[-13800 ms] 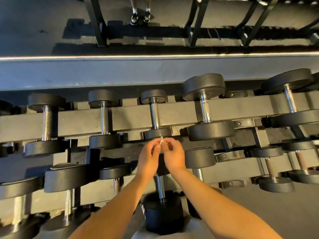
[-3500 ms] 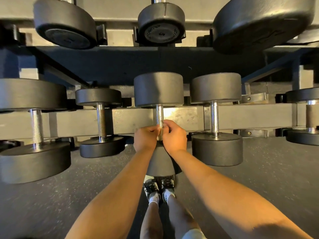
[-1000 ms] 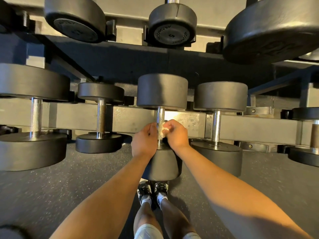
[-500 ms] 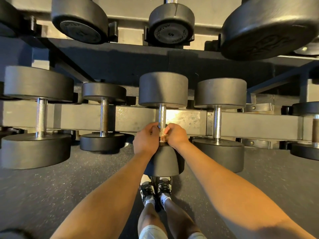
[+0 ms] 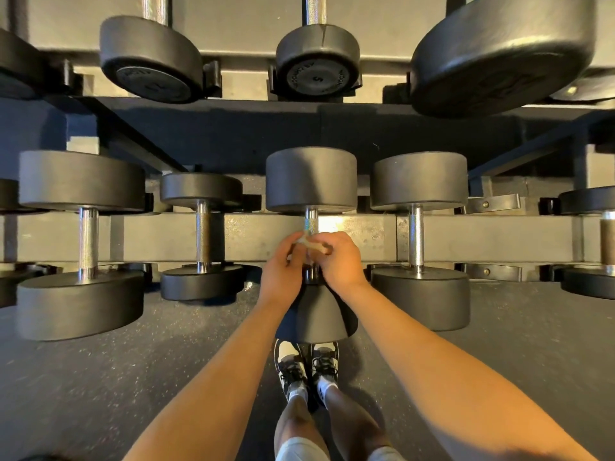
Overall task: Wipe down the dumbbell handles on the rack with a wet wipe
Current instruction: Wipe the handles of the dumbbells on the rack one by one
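A grey steel rack carries black dumbbells on two tiers. Across its lower rail lie a large dumbbell, a small dumbbell, a centre dumbbell, a similar neighbour dumbbell just beside it, and another cut off at right. Three more rest on the upper tier. Speckled dark floor lies beneath.

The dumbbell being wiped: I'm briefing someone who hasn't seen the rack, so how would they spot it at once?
Find the rack's lower grey rail. The dumbbell sits mid-view across it, directly above the person's shoes. Unlike its neighbours, its chrome handle has the left hand and right hand pinching a wet wipe round it.
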The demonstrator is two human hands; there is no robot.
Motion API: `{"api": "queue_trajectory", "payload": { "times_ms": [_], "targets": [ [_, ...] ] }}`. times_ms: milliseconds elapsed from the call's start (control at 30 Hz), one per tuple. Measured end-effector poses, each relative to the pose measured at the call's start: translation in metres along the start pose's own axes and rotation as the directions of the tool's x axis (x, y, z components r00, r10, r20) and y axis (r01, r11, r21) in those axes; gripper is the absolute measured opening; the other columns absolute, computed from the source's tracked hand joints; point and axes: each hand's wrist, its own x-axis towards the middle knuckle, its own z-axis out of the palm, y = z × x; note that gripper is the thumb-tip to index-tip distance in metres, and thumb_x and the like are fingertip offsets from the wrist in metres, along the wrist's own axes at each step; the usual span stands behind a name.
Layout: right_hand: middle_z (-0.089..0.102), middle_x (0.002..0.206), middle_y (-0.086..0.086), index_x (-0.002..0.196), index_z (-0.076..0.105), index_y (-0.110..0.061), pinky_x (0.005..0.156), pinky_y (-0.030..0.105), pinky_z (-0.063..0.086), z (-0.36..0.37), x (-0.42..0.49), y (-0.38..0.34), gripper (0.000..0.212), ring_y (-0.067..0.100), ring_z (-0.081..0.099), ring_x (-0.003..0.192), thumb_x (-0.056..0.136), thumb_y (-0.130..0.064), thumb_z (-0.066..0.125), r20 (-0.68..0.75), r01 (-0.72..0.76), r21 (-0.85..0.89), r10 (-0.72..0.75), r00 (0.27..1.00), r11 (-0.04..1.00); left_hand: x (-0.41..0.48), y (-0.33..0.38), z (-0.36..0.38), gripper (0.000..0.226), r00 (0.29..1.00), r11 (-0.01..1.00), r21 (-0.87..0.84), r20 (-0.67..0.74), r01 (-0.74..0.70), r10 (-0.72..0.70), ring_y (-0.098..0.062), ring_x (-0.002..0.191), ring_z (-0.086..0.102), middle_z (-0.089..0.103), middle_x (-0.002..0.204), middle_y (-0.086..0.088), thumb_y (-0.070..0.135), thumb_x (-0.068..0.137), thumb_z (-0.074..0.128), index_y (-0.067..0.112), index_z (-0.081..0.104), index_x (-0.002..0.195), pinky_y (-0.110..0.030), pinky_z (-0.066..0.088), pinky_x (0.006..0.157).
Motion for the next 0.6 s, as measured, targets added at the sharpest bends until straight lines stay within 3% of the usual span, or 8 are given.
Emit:
{"api": "queue_trajectory", "payload": {
  "times_ms": [67, 200, 300, 400, 533, 600],
  "targets": [
    [0.065, 0.108, 0.004, 0.113, 0.074, -0.015, 0.078, 0.003, 0.044, 0.000, -0.002, -0.003, 0.024, 0.003, 0.059, 0.093, 0.095, -0.004, 0.064, 0.036, 0.045, 0.048, -0.047, 0.998, 0.998, 0.008, 0.008, 0.001, 0.027, 0.999, 0.999, 0.006, -0.008, -0.037, 0.037, 0.000, 0.099, 0.062, 0.062, 0.110, 0.017, 0.032, 0.106, 0.050, 0.030, 0.057, 0.132, -0.010, 0.046, 0.077],
    [0.068, 0.114, -0.002, 0.125, 0.069, -0.020, 0.088, 0.012, 0.049, -0.001, -0.004, 0.008, 0.028, 0.006, 0.063, 0.104, 0.101, -0.013, 0.057, 0.011, 0.000, 0.097, -0.001, 1.000, 0.995, 0.032, 0.009, 0.006, 0.017, 0.989, 1.000, -0.029, -0.150, -0.012, 0.008, -0.008, 0.100, 0.065, 0.067, 0.105, 0.012, 0.024, 0.104, 0.054, 0.027, 0.066, 0.115, -0.008, 0.043, 0.072],
    [0.067, 0.106, -0.003, 0.118, 0.070, -0.022, 0.091, 0.028, 0.054, 0.006, -0.002, 0.020, 0.024, 0.010, 0.062, 0.099, 0.102, -0.016, 0.054, -0.124, 0.013, -0.017, -0.015, 0.992, 1.000, 0.048, 0.009, 0.015, 0.024, 0.985, 1.000, -0.029, -0.172, -0.011, 0.006, -0.007, 0.100, 0.064, 0.069, 0.110, 0.009, 0.023, 0.103, 0.054, 0.027, 0.067, 0.122, -0.016, 0.047, 0.082],
    [0.067, 0.098, -0.002, 0.109, 0.070, -0.020, 0.084, 0.030, 0.055, 0.012, 0.002, 0.020, 0.021, 0.012, 0.062, 0.093, 0.102, -0.014, 0.052, -0.178, 0.011, -0.049, -0.020, 0.984, 0.999, 0.056, 0.011, 0.020, 0.019, 0.992, 1.000, -0.031, -0.125, -0.004, 0.000, -0.005, 0.097, 0.065, 0.069, 0.104, 0.010, 0.023, 0.102, 0.056, 0.029, 0.069, 0.116, -0.015, 0.047, 0.082],
    [0.067, 0.091, -0.001, 0.102, 0.071, -0.020, 0.078, 0.032, 0.055, 0.012, 0.000, 0.018, 0.017, 0.015, 0.063, 0.086, 0.100, -0.014, 0.055, -0.210, -0.011, -0.028, 0.005, 0.978, 1.000, 0.047, 0.002, 0.013, 0.011, 0.997, 0.984, 0.177, -0.073, 0.010, 0.003, 0.002, 0.082, 0.063, 0.069, 0.093, 0.012, 0.019, 0.097, 0.062, 0.019, 0.070, 0.104, -0.004, 0.043, 0.066],
    [0.068, 0.090, 0.000, 0.099, 0.072, -0.018, 0.077, 0.034, 0.056, 0.011, -0.002, 0.018, 0.017, 0.016, 0.063, 0.084, 0.099, -0.011, 0.056, -0.210, -0.036, -0.026, 0.030, 0.977, 0.999, 0.039, -0.007, 0.013, 0.002, 0.996, 0.964, 0.253, -0.050, 0.085, -0.075, 0.001, 0.078, 0.063, 0.070, 0.092, 0.010, 0.022, 0.097, 0.064, 0.021, 0.066, 0.098, -0.009, 0.048, 0.067]
  ]
}}
